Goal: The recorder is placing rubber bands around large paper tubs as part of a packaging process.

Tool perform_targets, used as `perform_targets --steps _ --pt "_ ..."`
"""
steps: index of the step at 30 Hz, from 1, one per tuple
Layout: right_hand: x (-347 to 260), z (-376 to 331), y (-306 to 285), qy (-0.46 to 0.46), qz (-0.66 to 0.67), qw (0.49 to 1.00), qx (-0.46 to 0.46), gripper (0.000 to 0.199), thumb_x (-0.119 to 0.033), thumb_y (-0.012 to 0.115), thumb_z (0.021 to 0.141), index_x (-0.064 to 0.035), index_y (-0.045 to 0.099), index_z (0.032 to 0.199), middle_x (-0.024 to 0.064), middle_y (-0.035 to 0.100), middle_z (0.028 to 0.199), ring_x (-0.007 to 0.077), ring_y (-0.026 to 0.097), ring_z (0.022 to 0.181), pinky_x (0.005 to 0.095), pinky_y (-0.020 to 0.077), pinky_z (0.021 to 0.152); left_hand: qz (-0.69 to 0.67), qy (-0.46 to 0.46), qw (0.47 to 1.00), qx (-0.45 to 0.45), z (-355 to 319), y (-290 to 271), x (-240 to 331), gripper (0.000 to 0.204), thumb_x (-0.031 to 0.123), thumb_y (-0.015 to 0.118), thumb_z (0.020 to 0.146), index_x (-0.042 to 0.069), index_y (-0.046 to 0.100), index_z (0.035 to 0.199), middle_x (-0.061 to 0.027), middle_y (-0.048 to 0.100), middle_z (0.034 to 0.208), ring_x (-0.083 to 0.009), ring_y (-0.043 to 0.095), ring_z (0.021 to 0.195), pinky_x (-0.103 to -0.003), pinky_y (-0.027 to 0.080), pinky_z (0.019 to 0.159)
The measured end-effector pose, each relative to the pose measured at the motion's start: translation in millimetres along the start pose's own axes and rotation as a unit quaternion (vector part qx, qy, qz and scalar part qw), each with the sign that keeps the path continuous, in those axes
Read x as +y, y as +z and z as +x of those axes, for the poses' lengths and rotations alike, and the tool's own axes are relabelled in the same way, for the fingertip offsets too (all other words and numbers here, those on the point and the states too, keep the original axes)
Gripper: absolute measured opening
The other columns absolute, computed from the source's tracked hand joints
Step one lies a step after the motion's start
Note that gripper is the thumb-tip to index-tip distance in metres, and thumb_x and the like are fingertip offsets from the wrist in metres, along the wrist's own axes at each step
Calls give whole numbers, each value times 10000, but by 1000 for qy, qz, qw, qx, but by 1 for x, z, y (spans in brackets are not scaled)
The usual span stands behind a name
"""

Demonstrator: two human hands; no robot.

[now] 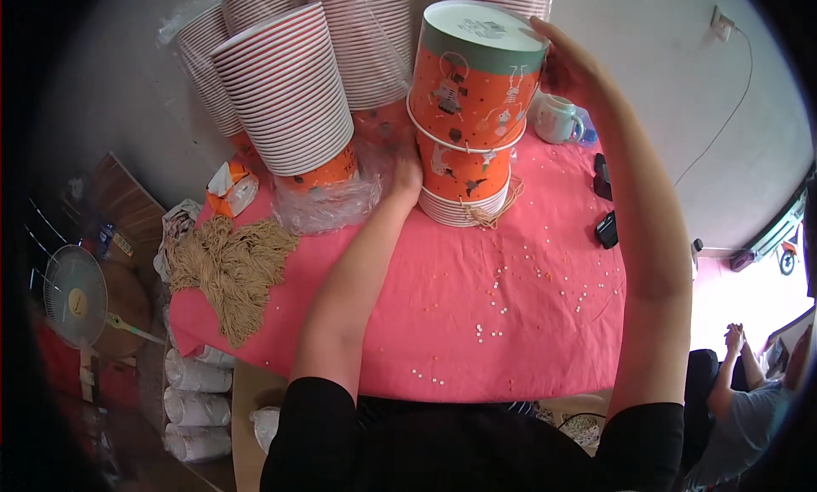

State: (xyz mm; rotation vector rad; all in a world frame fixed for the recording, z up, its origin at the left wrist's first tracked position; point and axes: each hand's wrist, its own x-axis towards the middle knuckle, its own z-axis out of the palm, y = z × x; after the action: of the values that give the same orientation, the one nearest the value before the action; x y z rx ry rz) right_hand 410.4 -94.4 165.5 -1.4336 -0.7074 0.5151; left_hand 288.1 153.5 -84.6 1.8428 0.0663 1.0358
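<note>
Upside-down orange paper buckets (477,100) with a green band and skeleton figures form a stack at the table's far middle. My right hand (572,66) grips the top bucket at the upper right of its white base. Against the left side of the lower buckets rests my left hand (407,175); its fingers are hidden behind them. Thin tan cord (504,209) hangs by the white rims at the bottom. Left of my left hand stands a tall upright stack of nested buckets (285,88), with crumpled clear plastic (328,204) around its foot.
More plastic-wrapped bucket stacks (362,41) stand behind. A heap of tan cords (234,275) and an orange packet (230,190) lie left on the pink cloth (408,322). Small white dots are scattered right, near a mug (557,120) and black objects (606,230). Another person (749,407) sits at right.
</note>
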Motion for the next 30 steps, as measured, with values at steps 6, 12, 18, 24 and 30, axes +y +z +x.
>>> perform_targets --steps 6,12,18,24,30 --pt "40 10 -34 69 -37 997 -7 485 -600 660 829 -119 622 774 -19 567 645 101 514 529 238 431 490 -267 -195 943 44 -21 44 71 758 572 318 1010 6 272 1513 -135 291 1569 -239 287 1431 -326 238 1162" --pt "77 18 -24 112 -35 993 -10 508 -576 718 787 -94 588 697 7 543 628 128 505 552 268 423 534 -349 -232 905 63 -26 21 72 703 542 267 1030 26 283 1507 -99 311 1557 -220 293 1428 -341 222 1178" --pt "91 10 -25 161 -19 987 1 431 -540 644 872 -132 569 756 -17 511 646 111 490 563 252 388 504 -196 -139 971 9 -34 29 78 686 514 240 1045 0 292 1495 -138 285 1562 -242 268 1439 -336 196 1182" --pt "103 9 -13 142 -51 988 16 567 -656 686 760 -104 582 682 16 516 612 156 508 566 295 417 576 -68 -114 991 -14 -45 30 24 704 508 215 1047 -54 356 1446 -221 366 1508 -292 314 1424 -350 239 1165" --pt "117 -2 -8 110 -39 991 60 588 -694 640 770 -118 575 670 19 521 643 149 494 574 299 411 586 -61 -73 995 -7 -52 35 24 690 500 233 1048 -60 400 1415 -237 429 1459 -316 369 1391 -353 278 1142"
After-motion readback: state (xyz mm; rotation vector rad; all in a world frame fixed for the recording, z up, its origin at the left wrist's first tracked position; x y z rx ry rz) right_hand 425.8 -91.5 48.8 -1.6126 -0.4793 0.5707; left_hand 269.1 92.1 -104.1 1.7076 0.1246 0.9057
